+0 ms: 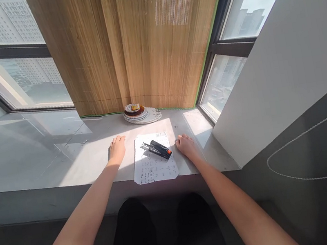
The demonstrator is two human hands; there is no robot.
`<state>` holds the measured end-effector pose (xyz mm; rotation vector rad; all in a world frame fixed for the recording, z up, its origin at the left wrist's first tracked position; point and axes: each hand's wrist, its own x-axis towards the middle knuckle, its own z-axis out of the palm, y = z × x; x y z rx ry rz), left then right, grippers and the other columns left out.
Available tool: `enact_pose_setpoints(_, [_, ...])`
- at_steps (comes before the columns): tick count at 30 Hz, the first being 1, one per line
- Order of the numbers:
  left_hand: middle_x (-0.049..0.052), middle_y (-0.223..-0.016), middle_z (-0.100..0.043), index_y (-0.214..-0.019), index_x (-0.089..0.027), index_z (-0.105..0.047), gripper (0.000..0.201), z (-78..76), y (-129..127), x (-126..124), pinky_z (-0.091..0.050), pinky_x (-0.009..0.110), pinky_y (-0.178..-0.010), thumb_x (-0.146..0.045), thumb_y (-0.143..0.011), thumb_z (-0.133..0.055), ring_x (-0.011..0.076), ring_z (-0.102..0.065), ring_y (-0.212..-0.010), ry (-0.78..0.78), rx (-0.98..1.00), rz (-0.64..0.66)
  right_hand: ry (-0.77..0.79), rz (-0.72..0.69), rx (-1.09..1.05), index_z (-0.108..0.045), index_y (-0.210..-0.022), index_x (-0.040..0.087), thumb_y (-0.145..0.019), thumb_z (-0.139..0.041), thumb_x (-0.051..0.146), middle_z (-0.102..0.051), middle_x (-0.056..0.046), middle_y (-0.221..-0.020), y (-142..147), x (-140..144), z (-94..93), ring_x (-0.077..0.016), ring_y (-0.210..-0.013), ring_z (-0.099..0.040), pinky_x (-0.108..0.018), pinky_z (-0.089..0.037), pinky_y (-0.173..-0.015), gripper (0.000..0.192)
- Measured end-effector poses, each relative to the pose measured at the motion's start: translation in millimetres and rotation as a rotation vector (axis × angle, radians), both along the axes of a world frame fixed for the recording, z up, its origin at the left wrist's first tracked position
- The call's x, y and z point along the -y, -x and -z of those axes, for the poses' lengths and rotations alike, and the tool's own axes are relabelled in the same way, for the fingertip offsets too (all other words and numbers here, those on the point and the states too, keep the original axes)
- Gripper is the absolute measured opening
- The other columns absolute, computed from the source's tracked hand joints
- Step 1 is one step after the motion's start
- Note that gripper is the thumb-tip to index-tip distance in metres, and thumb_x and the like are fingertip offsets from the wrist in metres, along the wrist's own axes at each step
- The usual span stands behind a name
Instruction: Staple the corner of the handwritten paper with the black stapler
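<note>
A white sheet of paper [155, 171] with rows of handwriting and cut-off corners lies on the pale window sill [77, 163]. On top of it rests a black stapler [160, 149] with an orange-red spot at one end; its metal rail is swung out apart from the body. My left hand [117, 149] lies on the sill left of the paper, fingers loosely bent and holding nothing. To the paper's right, my right hand [186, 145] rests on the sill with relaxed fingers and nothing visible in it. Neither hand touches the stapler.
Behind the paper sits a stack of plates [138, 117] with a small yellow item on top. A bamboo blind [140, 51] hangs behind them, with windows on both sides. A white beaded cord [283, 176] loops at the right. My knees [136, 226] are below the sill edge.
</note>
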<state>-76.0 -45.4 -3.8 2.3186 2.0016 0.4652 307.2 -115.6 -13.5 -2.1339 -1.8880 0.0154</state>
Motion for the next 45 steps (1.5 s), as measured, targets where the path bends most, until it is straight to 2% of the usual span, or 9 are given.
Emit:
enact_pose_setpoints(5, [0.019, -0.131, -0.068, -0.127, -0.016, -0.075, 0.040, 4.3, -7.4, 30.6, -0.050, 0.044, -0.108, -0.011, -0.107, -0.041, 0.0336, -0.060, -0.126, -0.012, 0.005, -0.009, -0.034, -0.016, -0.063, -0.066, -0.097, 0.020, -0.107, -0.047, 0.022, -0.070, -0.014, -0.114, -2.1, -3.6, 6.2, -0.0282, -0.111, -0.063, -0.037, -0.042, -0.093, 0.021])
enact_pose_setpoints(10, [0.017, -0.122, -0.069, -0.106, -0.019, -0.072, 0.034, 4.1, -24.2, 57.5, -0.053, 0.041, -0.098, -0.005, -0.101, -0.041, 0.0322, -0.064, -0.119, -0.073, 0.164, 0.030, -0.117, -0.041, -0.164, -0.061, -0.086, 0.021, -0.101, -0.052, 0.016, -0.068, -0.013, -0.102, -3.0, -4.4, 7.4, -0.0277, -0.104, -0.061, -0.038, -0.044, -0.091, 0.018])
enact_pose_setpoints(14, [0.014, -0.100, -0.072, -0.092, -0.022, -0.067, 0.032, 1.9, -46.5, 71.6, -0.055, 0.040, -0.088, -0.010, -0.103, -0.039, 0.0289, -0.071, -0.096, -0.115, 0.341, 0.090, -0.174, -0.140, -0.203, -0.061, -0.082, 0.023, -0.100, -0.052, 0.020, -0.067, -0.007, -0.089, 6.2, 4.7, -3.5, -0.0238, -0.091, -0.062, -0.036, -0.049, -0.087, 0.020])
enact_pose_setpoints(19, [0.012, -0.104, -0.078, -0.101, -0.025, -0.070, 0.035, -3.1, -64.1, 67.7, -0.056, 0.040, -0.085, -0.031, -0.112, -0.037, 0.0282, -0.075, -0.097, -0.175, 0.634, 0.109, -0.360, -0.398, -0.476, -0.067, -0.112, 0.025, -0.103, -0.062, 0.043, -0.073, -0.009, -0.114, 41.9, 25.1, -10.0, -0.0269, -0.105, -0.066, -0.040, -0.056, -0.090, 0.021])
enact_pose_setpoints(22, [0.011, -0.103, -0.079, -0.110, -0.026, -0.073, 0.030, -3.1, -65.9, 64.1, -0.057, 0.039, -0.083, -0.035, -0.110, -0.044, 0.0288, -0.077, -0.098, -0.124, 0.770, 0.153, -0.316, -0.474, -0.401, -0.063, -0.133, 0.025, -0.096, -0.076, 0.040, -0.070, -0.013, -0.131, 62.4, 35.6, -1.8, -0.0329, -0.121, -0.062, -0.046, -0.054, -0.100, 0.043])
enact_pose_setpoints(26, [0.011, -0.113, -0.080, -0.110, -0.026, -0.075, 0.028, -1.6, -64.4, 66.2, -0.057, 0.040, -0.095, -0.030, -0.108, -0.047, 0.0278, -0.076, -0.109, -0.140, 0.758, 0.217, -0.207, -0.475, -0.318, -0.058, -0.139, 0.024, -0.102, -0.069, 0.030, -0.072, -0.013, -0.128, 71.2, 42.0, 8.3, -0.0341, -0.118, -0.062, -0.047, -0.054, -0.098, 0.039])
enact_pose_setpoints(31, [0.010, -0.117, -0.078, -0.118, -0.027, -0.075, 0.021, -3.6, -64.5, 69.4, -0.057, 0.039, -0.096, -0.026, -0.104, -0.060, 0.0269, -0.074, -0.110, -0.141, 0.649, 0.192, -0.200, -0.473, -0.355, -0.061, -0.128, 0.024, -0.100, -0.072, 0.028, -0.073, -0.011, -0.121, 67.5, 43.0, 6.8, -0.0324, -0.114, -0.063, -0.043, -0.053, -0.095, 0.030])
enact_pose_setpoints(38, [0.011, -0.118, -0.069, -0.115, -0.026, -0.077, 0.022, -4.4, -67.3, 68.3, -0.051, 0.042, -0.109, -0.023, -0.105, -0.057, 0.0300, -0.063, -0.120, -0.178, 0.428, 0.261, -0.180, -0.450, -0.480, -0.064, -0.127, 0.024, -0.095, -0.075, 0.024, -0.073, -0.010, -0.123, 61.9, 46.8, 4.1, -0.0314, -0.116, -0.064, -0.044, -0.053, -0.097, 0.034])
enact_pose_setpoints(45, [0.011, -0.128, -0.065, -0.113, -0.024, -0.077, 0.023, 0.3, -65.4, 64.0, -0.050, 0.045, -0.113, -0.026, -0.105, -0.055, 0.0301, -0.060, -0.126, -0.019, 0.389, 0.325, -0.189, -0.442, -0.560, -0.068, -0.123, 0.024, -0.088, -0.077, 0.016, -0.073, -0.009, -0.116, 57.3, 46.1, 3.5, -0.0292, -0.110, -0.065, -0.042, -0.052, -0.095, 0.037])
